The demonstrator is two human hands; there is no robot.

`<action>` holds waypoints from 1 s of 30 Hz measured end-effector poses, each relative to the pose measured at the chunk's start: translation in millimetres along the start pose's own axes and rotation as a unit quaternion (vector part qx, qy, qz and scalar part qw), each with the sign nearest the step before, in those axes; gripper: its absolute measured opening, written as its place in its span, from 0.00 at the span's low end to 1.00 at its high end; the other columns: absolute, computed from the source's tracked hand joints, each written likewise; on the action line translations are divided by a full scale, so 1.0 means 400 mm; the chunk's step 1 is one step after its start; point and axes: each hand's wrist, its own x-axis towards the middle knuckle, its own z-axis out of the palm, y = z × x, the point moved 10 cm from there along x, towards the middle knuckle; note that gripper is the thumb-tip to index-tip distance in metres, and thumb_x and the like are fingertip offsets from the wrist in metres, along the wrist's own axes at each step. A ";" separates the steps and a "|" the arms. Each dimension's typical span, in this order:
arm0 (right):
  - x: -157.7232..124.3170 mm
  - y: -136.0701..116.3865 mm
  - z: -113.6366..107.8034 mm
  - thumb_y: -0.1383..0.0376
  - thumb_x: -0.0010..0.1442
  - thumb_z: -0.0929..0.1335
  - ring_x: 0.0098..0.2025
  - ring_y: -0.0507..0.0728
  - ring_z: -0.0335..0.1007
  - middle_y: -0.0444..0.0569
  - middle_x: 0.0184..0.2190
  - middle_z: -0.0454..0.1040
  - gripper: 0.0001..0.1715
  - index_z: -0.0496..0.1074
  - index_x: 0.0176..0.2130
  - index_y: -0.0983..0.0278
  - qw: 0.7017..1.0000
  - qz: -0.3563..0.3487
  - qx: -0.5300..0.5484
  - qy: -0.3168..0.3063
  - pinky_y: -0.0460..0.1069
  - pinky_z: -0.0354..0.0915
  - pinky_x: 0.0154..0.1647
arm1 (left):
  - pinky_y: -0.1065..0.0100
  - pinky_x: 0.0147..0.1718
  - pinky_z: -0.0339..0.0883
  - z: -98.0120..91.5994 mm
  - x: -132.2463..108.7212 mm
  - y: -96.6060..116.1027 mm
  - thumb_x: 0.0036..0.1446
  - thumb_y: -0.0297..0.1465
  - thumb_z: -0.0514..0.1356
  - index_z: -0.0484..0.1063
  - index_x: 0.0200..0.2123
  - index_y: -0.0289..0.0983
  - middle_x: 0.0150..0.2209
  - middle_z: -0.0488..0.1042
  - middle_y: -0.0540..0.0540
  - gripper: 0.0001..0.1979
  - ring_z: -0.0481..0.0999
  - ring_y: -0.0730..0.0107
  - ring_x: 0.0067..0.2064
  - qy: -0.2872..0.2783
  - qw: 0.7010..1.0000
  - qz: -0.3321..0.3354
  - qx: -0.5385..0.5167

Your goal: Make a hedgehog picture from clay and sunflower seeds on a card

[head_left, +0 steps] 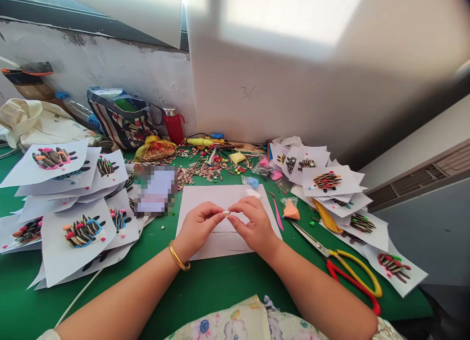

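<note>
A small white piece of what looks like soft clay (226, 213) is pinched between the fingertips of both hands. My left hand (198, 227), with a gold bangle at the wrist, grips it from the left, and my right hand (257, 227) from the right. Both hands are held over a white sheet of paper (194, 195) on the green table. Behind my right fingers is a white lump (251, 193), partly hidden. Right of the paper lie a pink modelling tool (278, 215) and orange clay (291, 210) in clear plastic.
Paper sheets with seed-and-clay figures are stacked left (81, 232) and right (330, 181). Large scissors (341, 261) lie by my right forearm. Scattered seeds (200, 171), blue clay (252, 182) and a phone-like pixelated object (156, 191) sit farther back. A red flask (173, 127) stands near the wall.
</note>
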 end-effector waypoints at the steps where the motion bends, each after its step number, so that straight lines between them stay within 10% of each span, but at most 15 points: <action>1: 0.000 0.001 0.003 0.61 0.62 0.69 0.41 0.58 0.68 0.48 0.35 0.73 0.08 0.75 0.42 0.59 1.000 0.002 0.004 -0.006 0.55 0.64 0.45 | 0.68 0.36 0.66 -0.001 0.000 0.004 0.55 0.40 0.64 0.76 0.31 0.38 0.31 0.74 0.48 0.11 0.72 0.68 0.34 0.001 1.000 0.005 0.002; 12: 0.001 0.007 0.012 0.62 0.64 0.67 0.38 0.57 0.67 0.47 0.31 0.72 0.08 0.73 0.33 0.61 0.999 0.017 0.017 -0.021 0.54 0.64 0.43 | 0.67 0.36 0.65 0.002 -0.006 0.029 0.56 0.40 0.64 0.76 0.30 0.38 0.31 0.74 0.47 0.11 0.71 0.67 0.34 0.001 0.998 0.043 0.034; 19: -0.003 -0.004 0.006 0.62 0.62 0.69 0.42 0.57 0.68 0.48 0.38 0.72 0.18 0.71 0.52 0.57 1.000 -0.016 0.020 -0.014 0.56 0.65 0.47 | 0.67 0.39 0.65 0.010 -0.004 0.005 0.57 0.41 0.62 0.74 0.32 0.37 0.33 0.73 0.47 0.12 0.71 0.67 0.37 -0.026 0.997 -0.031 -0.061; 30: -0.008 -0.007 0.015 0.62 0.61 0.70 0.41 0.57 0.68 0.48 0.35 0.71 0.10 0.76 0.44 0.57 0.999 -0.032 0.001 -0.013 0.55 0.65 0.45 | 0.66 0.40 0.64 0.048 -0.012 -0.008 0.56 0.41 0.62 0.76 0.34 0.35 0.34 0.75 0.45 0.14 0.70 0.66 0.38 -0.097 0.985 -0.088 -0.109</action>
